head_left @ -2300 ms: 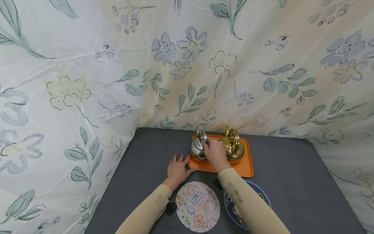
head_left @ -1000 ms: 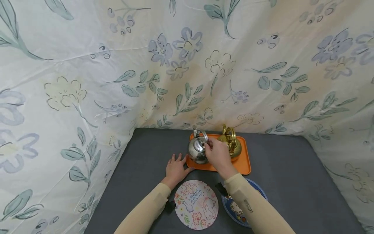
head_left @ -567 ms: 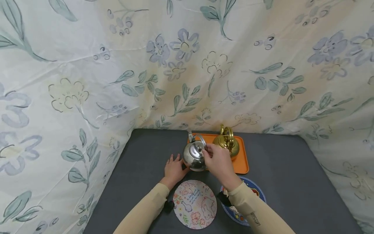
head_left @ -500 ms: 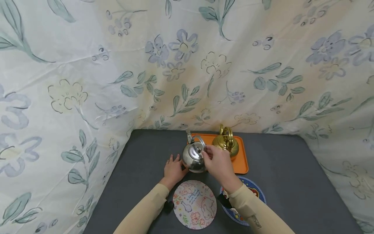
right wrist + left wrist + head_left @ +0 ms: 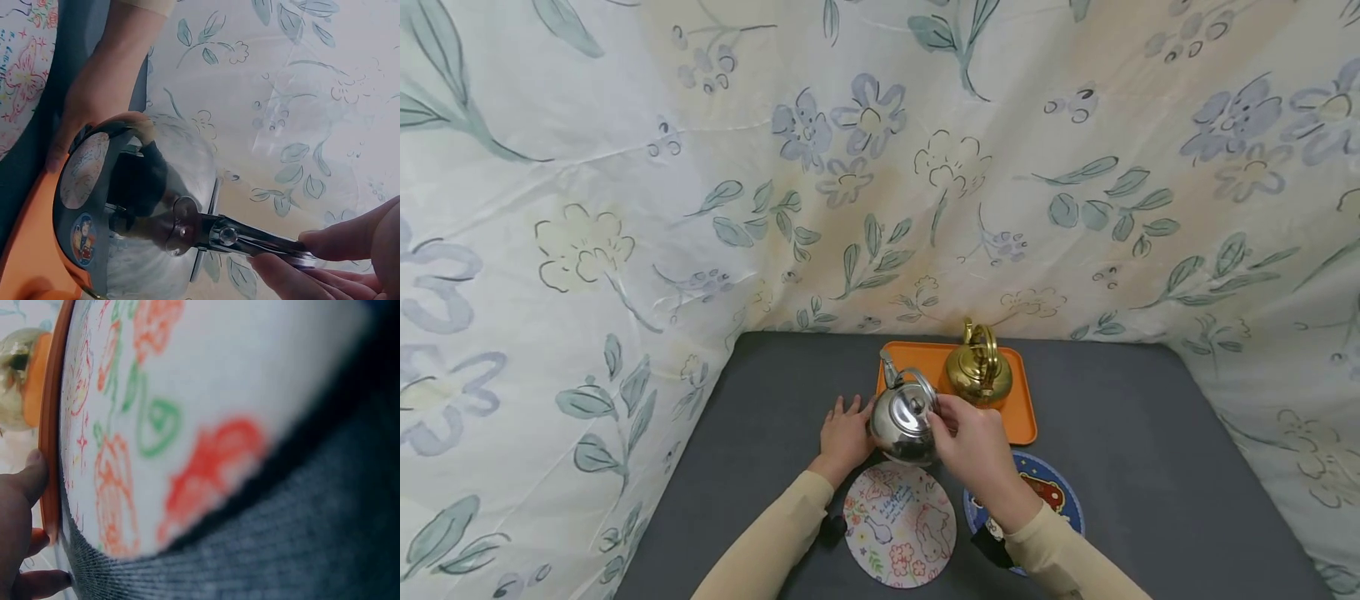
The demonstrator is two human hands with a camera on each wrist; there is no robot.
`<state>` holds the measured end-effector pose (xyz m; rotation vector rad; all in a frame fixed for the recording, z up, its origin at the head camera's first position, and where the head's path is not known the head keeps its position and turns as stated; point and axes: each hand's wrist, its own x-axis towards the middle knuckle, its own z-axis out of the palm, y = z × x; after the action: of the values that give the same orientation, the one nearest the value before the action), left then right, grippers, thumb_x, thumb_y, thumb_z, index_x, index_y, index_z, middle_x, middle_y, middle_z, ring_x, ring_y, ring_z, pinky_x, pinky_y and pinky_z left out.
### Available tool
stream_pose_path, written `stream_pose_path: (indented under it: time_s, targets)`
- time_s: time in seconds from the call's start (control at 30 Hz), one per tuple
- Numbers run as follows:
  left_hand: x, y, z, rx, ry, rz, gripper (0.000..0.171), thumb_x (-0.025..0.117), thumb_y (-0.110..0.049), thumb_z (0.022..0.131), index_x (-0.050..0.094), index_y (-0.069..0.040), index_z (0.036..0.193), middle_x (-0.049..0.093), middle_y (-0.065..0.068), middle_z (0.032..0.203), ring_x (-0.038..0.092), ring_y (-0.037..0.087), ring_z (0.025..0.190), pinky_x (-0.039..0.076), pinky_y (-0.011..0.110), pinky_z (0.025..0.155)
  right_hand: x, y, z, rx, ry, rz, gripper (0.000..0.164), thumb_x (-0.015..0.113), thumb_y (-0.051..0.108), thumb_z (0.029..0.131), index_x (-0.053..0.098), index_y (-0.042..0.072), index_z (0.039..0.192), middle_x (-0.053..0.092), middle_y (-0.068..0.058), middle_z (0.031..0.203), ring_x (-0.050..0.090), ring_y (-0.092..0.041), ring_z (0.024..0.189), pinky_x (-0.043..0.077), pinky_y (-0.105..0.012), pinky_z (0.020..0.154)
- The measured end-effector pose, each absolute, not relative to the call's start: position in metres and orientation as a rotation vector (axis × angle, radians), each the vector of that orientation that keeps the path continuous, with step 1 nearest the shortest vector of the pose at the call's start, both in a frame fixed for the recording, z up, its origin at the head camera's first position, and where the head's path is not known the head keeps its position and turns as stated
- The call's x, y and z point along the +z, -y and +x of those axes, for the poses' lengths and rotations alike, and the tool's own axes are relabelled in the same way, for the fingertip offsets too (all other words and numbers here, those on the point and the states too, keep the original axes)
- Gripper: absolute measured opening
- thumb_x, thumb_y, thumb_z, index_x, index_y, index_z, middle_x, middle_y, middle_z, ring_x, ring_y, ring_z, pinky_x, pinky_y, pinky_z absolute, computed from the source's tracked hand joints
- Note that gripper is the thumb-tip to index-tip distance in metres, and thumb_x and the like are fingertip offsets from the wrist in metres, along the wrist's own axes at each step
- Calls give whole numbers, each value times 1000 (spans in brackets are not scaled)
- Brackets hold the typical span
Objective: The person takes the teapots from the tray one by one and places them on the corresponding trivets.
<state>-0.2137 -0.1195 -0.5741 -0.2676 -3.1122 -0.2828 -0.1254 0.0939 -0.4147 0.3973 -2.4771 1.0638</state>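
Observation:
My right hand (image 5: 981, 446) grips the handle of a shiny silver kettle (image 5: 901, 423), thumb on one side and fingers on the other in the right wrist view, where the handle (image 5: 250, 237) shows plainly. The kettle hangs over the front left part of an orange tray (image 5: 1018, 421), spout pointing away. Beside it my left hand (image 5: 844, 437) lies with fingers spread at the tray's left front corner; in the left wrist view its thumb (image 5: 32, 475) touches the tray rim (image 5: 51, 425). A gold kettle (image 5: 976, 375) stands on the tray's right half.
A round white mat (image 5: 901, 537) with coloured drawings lies just in front of the silver kettle. To its right is a round blue mat (image 5: 1063, 500), partly under my right forearm. Floral cloth (image 5: 880, 208) hangs behind and beside the dark table (image 5: 1150, 450).
My right hand has lifted the silver kettle off the tray's left half and brought it nearer me. The left hand has stayed by the tray corner.

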Motion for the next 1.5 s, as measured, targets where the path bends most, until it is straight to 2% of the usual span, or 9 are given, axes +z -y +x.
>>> stream_pose_path:
  time_s: [0.27, 0.53, 0.87, 1.23, 1.5]
  targets:
    - [-573, 116, -215, -264, 3157, -227, 67, 70, -44, 93, 46, -30, 154, 46, 10, 156, 35, 43, 147, 38, 57, 114, -420, -99, -112, 1109, 2481, 390, 26, 82, 1, 82, 74, -5, 106, 78, -16, 92, 77, -24, 78, 62, -34, 64]
    - [-571, 115, -216, -255, 3176, -201, 63, 66, -32, 95, 44, -31, 155, 46, 8, 156, 33, 42, 148, 37, 56, 115, -422, -96, -97, 1168, 2485, 380, 25, 81, 2, 83, 75, -3, 106, 78, -13, 90, 77, -18, 76, 60, -24, 62]
    - [-570, 118, -217, -224, 3159, -222, 66, 66, -52, 94, 47, -31, 153, 48, 8, 155, 36, 41, 147, 39, 54, 114, -433, -92, -85, 1145, 2506, 403, 24, 81, 1, 82, 74, -3, 104, 78, -14, 88, 76, -16, 74, 56, -15, 60]
    - [-575, 121, -210, -338, 3128, -235, 67, 67, -54, 91, 50, -29, 151, 50, 11, 153, 37, 42, 146, 39, 57, 113, -449, -90, -70, 1204, 2545, 375, 22, 81, 0, 82, 74, -2, 103, 78, -13, 87, 76, -16, 74, 54, -12, 61]
    - [-575, 120, -206, -289, 3108, -251, 64, 66, -48, 93, 49, -31, 152, 51, 10, 152, 40, 43, 144, 43, 56, 110, -460, -88, -61, 1256, 2533, 405, 21, 79, -1, 82, 74, -2, 103, 78, -13, 87, 76, -15, 73, 54, -11, 60]
